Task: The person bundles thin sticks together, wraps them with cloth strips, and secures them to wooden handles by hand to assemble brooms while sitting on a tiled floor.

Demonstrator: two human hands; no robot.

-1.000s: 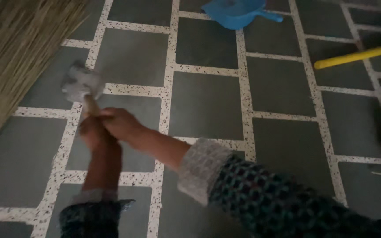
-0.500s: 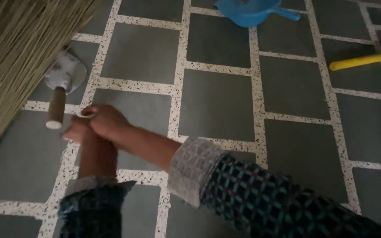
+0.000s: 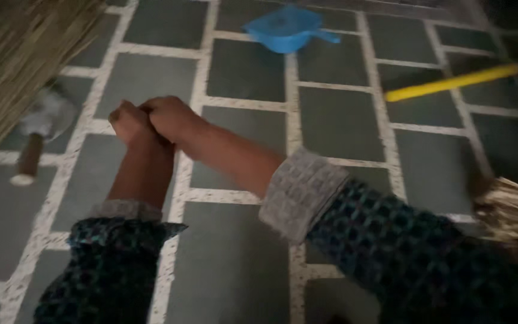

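Far left: a sheaf of dry straw-coloured broom bristles (image 3: 13,66) fans across the upper corner, covering the floor there. Just beside its lower edge a small trowel (image 3: 40,129) lies flat on the floor (image 3: 247,252), grey blade toward the bristles, wooden handle pointing near-left. No hand touches it; it rests apart from both hands, to their left.

Centre-left: left hand (image 3: 128,120) and right hand (image 3: 172,118) are pressed together above a pale grout line, both curled into loose fists. Fingers closed; the blur does not show whether anything small is pinched inside, and nothing is seen sticking out. Dark patterned sleeves with pale cuffs run back to the near edge.

Judgement: the trowel looks set down and released; the hands appear free of tools, so whatever work comes with the trowel is paused or over.

Far centre: a blue dustpan (image 3: 283,27) sits well apart from the hands. Right: a yellow stick (image 3: 451,83) lies slanted on the tiles. Near right edge: another tuft of straw bristles (image 3: 511,210).

Open room: wide bare tiles between hands, dustpan and stick; the left side is hemmed in by bristles and trowel.
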